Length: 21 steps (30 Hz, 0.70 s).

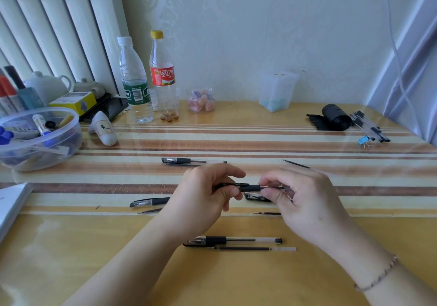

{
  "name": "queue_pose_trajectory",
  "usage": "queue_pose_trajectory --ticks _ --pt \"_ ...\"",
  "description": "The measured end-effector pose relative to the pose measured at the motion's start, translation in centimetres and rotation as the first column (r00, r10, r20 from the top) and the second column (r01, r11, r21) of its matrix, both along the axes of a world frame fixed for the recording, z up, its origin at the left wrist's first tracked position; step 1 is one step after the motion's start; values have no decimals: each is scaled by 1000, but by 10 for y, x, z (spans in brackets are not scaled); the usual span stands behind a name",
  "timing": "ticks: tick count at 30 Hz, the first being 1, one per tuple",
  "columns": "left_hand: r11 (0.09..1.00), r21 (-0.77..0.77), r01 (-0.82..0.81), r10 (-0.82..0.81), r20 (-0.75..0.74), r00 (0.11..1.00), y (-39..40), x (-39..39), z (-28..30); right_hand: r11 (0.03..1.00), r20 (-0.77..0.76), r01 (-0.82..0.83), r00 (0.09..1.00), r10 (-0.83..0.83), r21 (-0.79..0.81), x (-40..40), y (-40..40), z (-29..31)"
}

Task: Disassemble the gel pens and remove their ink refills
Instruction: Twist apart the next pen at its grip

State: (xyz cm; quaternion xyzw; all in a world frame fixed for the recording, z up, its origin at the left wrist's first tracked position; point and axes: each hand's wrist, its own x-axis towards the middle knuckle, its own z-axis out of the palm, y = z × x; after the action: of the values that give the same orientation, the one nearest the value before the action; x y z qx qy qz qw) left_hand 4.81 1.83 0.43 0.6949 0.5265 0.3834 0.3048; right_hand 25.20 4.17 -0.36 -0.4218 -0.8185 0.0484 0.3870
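A black-gripped gel pen point(250, 187) is held level above the table between both hands. My left hand point(203, 196) pinches its capped left end and my right hand point(305, 196) grips the barrel on the right. One pen point(194, 160) lies beyond the hands with a refill point(182, 164) beside it. Another pen point(234, 240) lies near me with a refill point(253, 248) just below it. A capped pen point(149, 202) and a thin refill point(149, 211) sit left of my left wrist. A loose refill point(295, 164) lies at the back right. A pen part point(256, 197) shows under my right fingers.
A clear plastic bowl point(14, 156) of markers stands at the left. Two bottles point(136, 80) point(164, 76), a small candy jar point(201, 101) and a clear cup point(276, 91) line the back wall. A black roll point(334, 117), several more pens point(369, 125) and a blue binder clip point(364, 140) sit at the back right.
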Motion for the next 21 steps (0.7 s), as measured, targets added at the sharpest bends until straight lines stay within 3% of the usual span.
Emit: queue_pose_trajectory --ticks 7,10,14,17,21 --pt "996 90 -12 16 -36 999 2 5 -5 999 76 31 997 -28 -35 9 8 8" --pt "978 199 -65 89 -116 989 4 5 -6 971 145 239 961 -237 2 31 24 9" --pt "956 269 -120 176 -192 966 6 -1 -7 827 212 539 837 -505 -157 64 48 -1" --pt "941 298 -163 241 -248 938 9 -6 -10 769 247 584 810 -531 -261 68 57 -12" --pt "930 285 -231 307 -258 916 13 -12 -12 767 258 569 821 -509 -297 67 60 -17"
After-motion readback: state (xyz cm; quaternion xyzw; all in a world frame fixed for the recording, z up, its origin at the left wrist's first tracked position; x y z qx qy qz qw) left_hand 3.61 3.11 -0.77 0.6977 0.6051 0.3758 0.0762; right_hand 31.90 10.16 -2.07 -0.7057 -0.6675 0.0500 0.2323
